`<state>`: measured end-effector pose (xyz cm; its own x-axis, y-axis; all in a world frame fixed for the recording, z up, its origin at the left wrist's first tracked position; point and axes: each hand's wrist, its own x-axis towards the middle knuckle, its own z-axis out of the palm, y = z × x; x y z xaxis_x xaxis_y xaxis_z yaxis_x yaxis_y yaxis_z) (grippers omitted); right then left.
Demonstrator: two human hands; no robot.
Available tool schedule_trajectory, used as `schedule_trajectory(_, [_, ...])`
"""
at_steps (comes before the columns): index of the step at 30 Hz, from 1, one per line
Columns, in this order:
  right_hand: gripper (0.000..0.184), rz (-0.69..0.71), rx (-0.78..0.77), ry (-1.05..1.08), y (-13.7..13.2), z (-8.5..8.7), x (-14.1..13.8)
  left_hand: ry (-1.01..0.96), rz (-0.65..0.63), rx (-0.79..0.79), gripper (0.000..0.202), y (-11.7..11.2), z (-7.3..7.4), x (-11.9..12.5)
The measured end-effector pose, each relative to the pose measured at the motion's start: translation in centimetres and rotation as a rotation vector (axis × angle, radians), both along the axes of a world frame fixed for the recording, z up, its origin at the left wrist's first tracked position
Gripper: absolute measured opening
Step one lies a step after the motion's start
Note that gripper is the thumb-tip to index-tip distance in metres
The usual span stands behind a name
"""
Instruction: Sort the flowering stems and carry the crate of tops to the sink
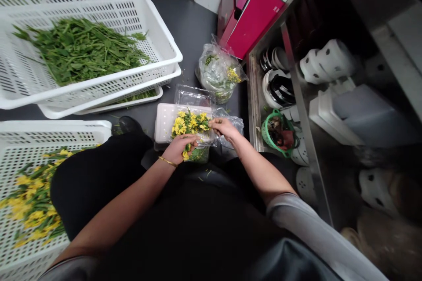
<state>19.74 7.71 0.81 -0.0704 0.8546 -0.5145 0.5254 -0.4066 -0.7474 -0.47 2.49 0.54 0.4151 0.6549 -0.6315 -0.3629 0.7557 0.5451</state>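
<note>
A bunch of yellow-flowered green stems (190, 124) lies in a clear plastic pack over a white foam tray (164, 123) on the floor in front of my knees. My left hand (180, 147), with a gold bangle at the wrist, is closed around the lower stems of the bunch. My right hand (223, 127) pinches the right edge of the clear plastic wrap (234, 123) beside the flowers.
A white crate of green leaves (82, 48) sits stacked at upper left. Another white crate with yellow flowers (29, 197) is at lower left. A plastic bag of trimmings (219, 72), an empty clear pack (193, 95), a steel shelf with white shoes (329, 59) and a green basket (278, 134) lie to the right.
</note>
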Motion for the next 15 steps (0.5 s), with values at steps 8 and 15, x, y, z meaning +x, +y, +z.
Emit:
schedule_trajectory(8, [0.035,-0.273,-0.254,0.693,-6.3,2.5,-3.1,-0.191,0.085,-0.004,0.040,-0.3,0.1,0.6])
schedule_trajectory(15, [0.033,-0.113,0.028,0.277,-5.5,4.1,-1.6,-0.325,-0.102,-0.088,0.045,-0.7,-0.2,0.2])
